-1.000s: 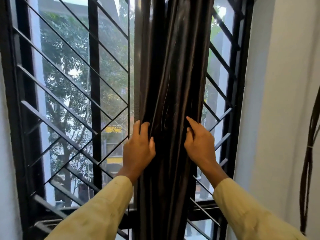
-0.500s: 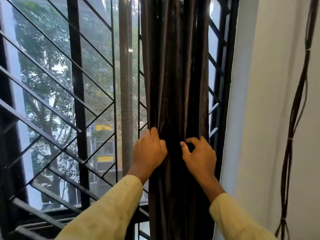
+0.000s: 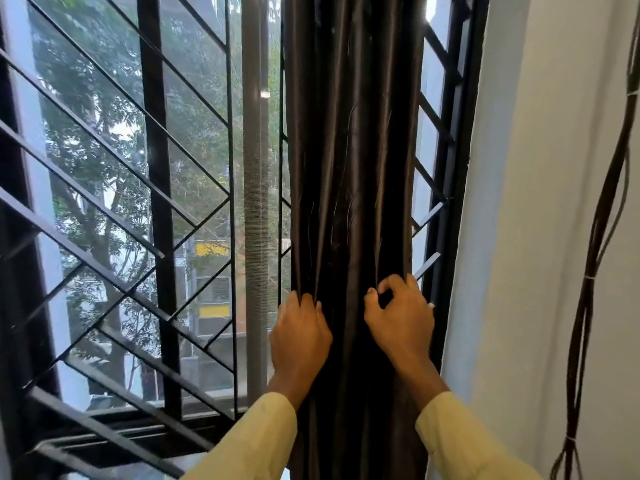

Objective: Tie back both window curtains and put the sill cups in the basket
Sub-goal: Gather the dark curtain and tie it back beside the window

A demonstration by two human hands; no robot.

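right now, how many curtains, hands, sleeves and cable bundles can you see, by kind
dark curtain: 1
hands: 2, left hand and right hand, both gripping the curtain
pale yellow sleeves: 2
cable bundle on the wall: 1
total: 6

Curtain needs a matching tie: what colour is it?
Dark brown, glossy curtain, seen in the head view.

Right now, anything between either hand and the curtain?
Nothing visible. The left hand grips the left edge of the bunched dark curtain, and the right hand pinches folds at its right side. The window grille sits behind the curtain, not between the hands and the fabric.
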